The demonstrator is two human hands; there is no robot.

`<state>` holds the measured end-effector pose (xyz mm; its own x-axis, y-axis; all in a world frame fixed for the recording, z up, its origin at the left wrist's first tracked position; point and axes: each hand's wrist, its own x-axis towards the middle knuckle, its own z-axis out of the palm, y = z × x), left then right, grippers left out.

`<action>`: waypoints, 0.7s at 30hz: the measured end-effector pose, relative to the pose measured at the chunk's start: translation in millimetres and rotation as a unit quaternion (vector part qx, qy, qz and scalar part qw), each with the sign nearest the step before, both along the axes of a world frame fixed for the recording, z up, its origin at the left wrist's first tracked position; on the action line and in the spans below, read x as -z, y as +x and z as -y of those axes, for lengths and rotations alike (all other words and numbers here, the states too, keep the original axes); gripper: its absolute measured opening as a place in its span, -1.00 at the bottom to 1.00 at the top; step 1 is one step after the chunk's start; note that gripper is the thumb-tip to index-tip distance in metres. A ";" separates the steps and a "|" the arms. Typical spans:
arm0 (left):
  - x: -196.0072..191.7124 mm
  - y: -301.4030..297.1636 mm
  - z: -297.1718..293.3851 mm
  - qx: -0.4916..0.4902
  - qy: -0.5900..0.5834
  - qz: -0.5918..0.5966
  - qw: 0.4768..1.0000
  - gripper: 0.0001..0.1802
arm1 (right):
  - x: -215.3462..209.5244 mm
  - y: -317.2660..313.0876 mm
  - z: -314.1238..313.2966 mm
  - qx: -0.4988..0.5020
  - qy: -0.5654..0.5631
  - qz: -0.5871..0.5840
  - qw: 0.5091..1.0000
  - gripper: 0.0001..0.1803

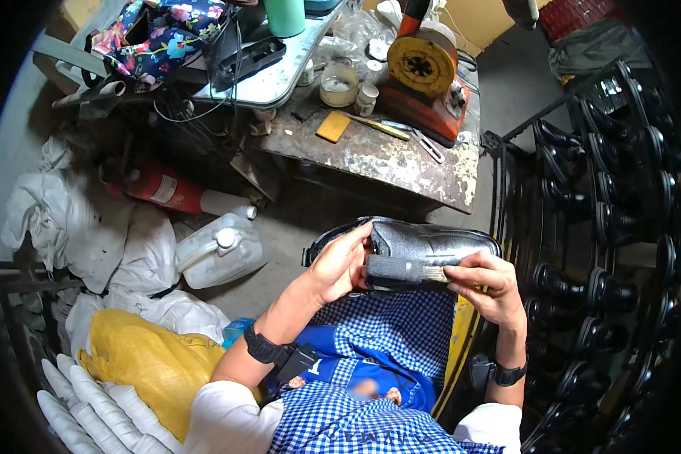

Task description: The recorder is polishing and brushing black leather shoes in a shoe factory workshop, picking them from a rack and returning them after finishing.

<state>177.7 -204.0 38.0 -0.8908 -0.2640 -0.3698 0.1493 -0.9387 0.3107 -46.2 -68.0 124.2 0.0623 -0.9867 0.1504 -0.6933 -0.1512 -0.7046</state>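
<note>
A shiny black shoe (431, 236) lies sideways in front of me, its toe to the right. At its opening my left hand (339, 265) grips it, with the fingertips partly out of sight at the edge. My right hand (488, 284) pinches the pale, worn end of a flat brush (401, 269) between thumb and fingers. The brush's dark grey head points left, along the near side of the shoe, close to my left fingers. Whether its head presses on the leather, I cannot tell.
A worn workbench (356, 155) ahead carries a red grinder (427, 83), jars, a yellow block (333, 126) and hand tools. Racks of black shoes (609, 291) stand at right. A white jug (223, 250), red fire extinguisher (166, 189) and sacks (147, 348) crowd the left.
</note>
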 end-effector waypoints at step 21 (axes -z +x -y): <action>-3.6 -4.1 2.2 -0.008 -0.018 0.054 0.998 -0.54 | -0.6 -1.0 3.6 -0.009 0.008 0.029 1.000 -0.70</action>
<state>173.6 -206.3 41.6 -0.8414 -0.2932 -0.4540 0.1276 -0.9241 0.3603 -47.2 -71.6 124.8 0.0721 -0.9876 0.1395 -0.6485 -0.1527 -0.7457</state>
